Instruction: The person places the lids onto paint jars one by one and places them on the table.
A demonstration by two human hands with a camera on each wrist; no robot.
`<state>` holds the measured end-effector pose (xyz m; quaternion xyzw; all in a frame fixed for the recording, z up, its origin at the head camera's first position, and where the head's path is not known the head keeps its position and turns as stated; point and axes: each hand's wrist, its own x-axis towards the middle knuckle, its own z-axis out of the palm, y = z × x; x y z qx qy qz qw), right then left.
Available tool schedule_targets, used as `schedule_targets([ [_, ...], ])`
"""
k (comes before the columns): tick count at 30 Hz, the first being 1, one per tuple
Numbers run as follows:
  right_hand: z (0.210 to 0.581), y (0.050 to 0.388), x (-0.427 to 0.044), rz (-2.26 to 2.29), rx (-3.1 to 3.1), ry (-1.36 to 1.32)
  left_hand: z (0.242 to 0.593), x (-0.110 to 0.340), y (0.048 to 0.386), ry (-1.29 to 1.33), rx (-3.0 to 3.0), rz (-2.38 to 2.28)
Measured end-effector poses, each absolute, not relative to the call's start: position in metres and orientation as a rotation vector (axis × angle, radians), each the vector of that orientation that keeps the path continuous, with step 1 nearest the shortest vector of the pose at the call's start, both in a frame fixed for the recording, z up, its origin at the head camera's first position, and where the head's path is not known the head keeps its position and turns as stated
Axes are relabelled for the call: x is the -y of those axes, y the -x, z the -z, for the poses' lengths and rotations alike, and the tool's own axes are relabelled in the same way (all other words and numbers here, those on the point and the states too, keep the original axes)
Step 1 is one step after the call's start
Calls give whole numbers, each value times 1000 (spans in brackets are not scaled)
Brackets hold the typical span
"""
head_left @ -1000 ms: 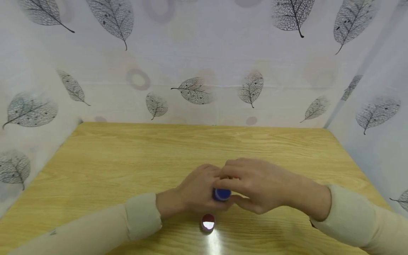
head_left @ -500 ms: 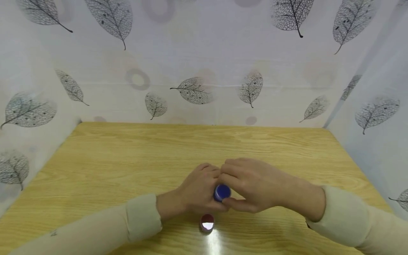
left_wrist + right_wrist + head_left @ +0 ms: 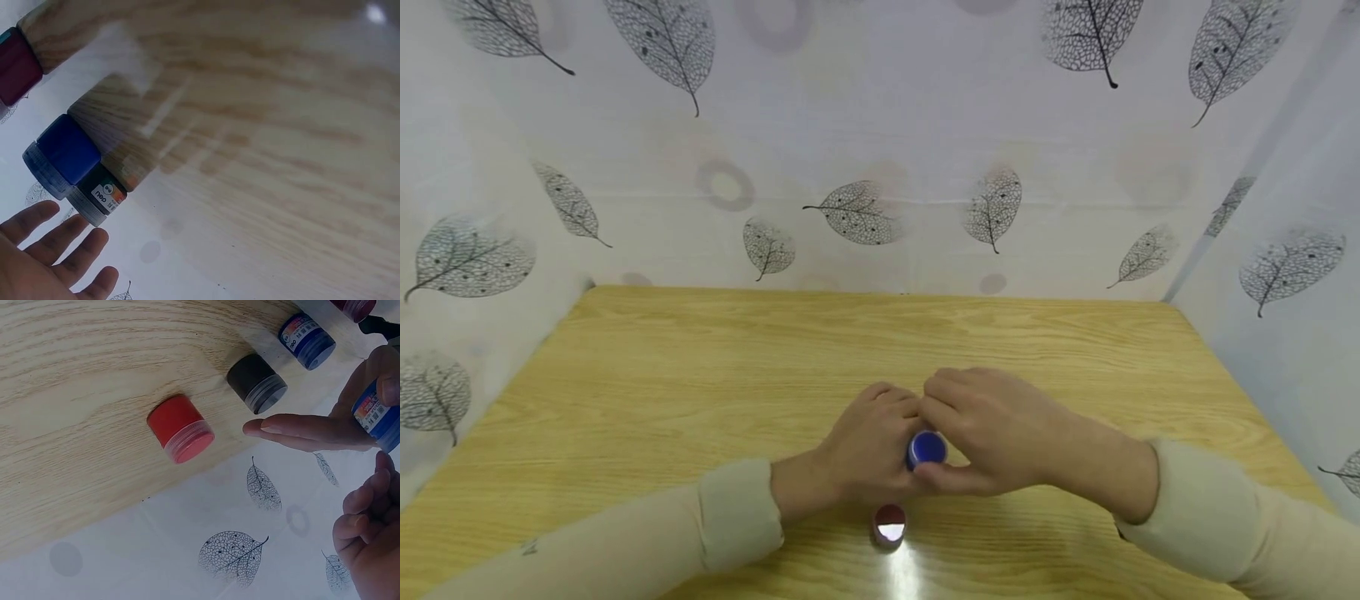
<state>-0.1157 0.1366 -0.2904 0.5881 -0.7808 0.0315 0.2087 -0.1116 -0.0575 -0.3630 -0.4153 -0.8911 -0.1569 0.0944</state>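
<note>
My left hand [image 3: 865,446] holds a blue paint jar [image 3: 928,448] upright between thumb and palm, its other fingers stretched out straight. From the right, my right hand [image 3: 1000,433] pinches the jar's clear lid with thumb and forefinger; its other fingers [image 3: 359,528] are curled. In the right wrist view the held jar [image 3: 375,419] is partly cut off by the frame. A red paint jar [image 3: 178,425], a black one [image 3: 253,381] and a second blue one [image 3: 306,340] stand on the table near the hands. In the head view the hands hide these three.
A dark red paint jar [image 3: 889,527] stands in front of the left hand, toward the near edge of the wooden table [image 3: 737,350]. Pale cloth [image 3: 880,125] printed with leaves rises behind the table and along both sides.
My right forefinger has moved off the top of the blue jar, whose blue top now shows more fully. The right hand has turned slightly around it. The left hand stays nearly still.
</note>
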Motion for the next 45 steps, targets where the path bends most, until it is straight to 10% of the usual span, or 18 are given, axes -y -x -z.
schedule_targets([
  [45, 298, 116, -136, 0, 2052, -1923, 361, 70, 132, 1655, 2641, 409],
])
